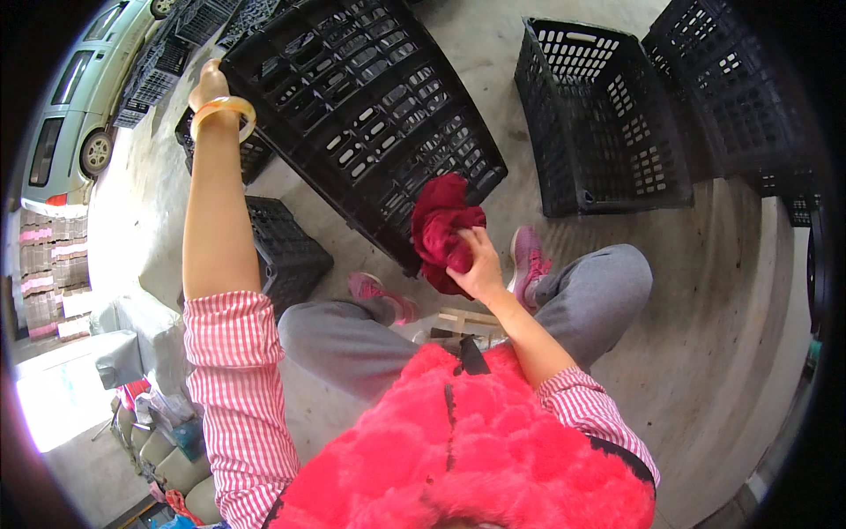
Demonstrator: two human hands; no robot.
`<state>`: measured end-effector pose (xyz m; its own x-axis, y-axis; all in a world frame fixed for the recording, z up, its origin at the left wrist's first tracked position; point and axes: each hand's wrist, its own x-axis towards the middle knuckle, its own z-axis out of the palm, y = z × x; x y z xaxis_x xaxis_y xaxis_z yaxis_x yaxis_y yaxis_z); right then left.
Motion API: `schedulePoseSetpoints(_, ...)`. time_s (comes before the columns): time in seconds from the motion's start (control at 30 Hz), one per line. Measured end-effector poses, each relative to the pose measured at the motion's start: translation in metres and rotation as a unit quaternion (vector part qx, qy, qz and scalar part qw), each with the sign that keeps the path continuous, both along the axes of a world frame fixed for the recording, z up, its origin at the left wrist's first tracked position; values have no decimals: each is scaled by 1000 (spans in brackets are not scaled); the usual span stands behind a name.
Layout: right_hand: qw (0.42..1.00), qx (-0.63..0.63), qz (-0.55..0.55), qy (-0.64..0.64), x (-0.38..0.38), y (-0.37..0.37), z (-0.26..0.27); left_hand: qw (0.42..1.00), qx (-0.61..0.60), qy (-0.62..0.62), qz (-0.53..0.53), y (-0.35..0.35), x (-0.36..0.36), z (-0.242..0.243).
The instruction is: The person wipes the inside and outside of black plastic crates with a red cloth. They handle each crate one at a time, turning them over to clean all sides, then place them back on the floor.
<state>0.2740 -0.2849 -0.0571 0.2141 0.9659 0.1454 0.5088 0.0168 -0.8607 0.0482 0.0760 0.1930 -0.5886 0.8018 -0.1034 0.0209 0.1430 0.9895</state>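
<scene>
A large black plastic crate with a slotted surface slants across the upper middle before me. My left hand, arm stretched out and a bangle on the wrist, grips the crate at its far left corner; most of its fingers are hidden. In my right hand is a bunched dark red cloth. The cloth lies over the crate's near end and hides part of its rim; whether it presses on the plastic I cannot tell.
Another black crate stands open at the right, beside stacked crates. A smaller black crate sits by my left knee. Wooden pieces lie between my feet. Farther left are a parked van and wrapped bundles.
</scene>
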Motion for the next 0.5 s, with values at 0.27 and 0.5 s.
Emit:
schedulePoseSetpoints(0.27, 1000, -21, -5, 2, 31, 52, 45, 967, 22, -35, -250, -57, 30, -78)
schedulePoseSetpoints(0.5, 998, 27, 21, 45, 19, 79, 59, 960, 70, -141, -233, -158, 72, -180)
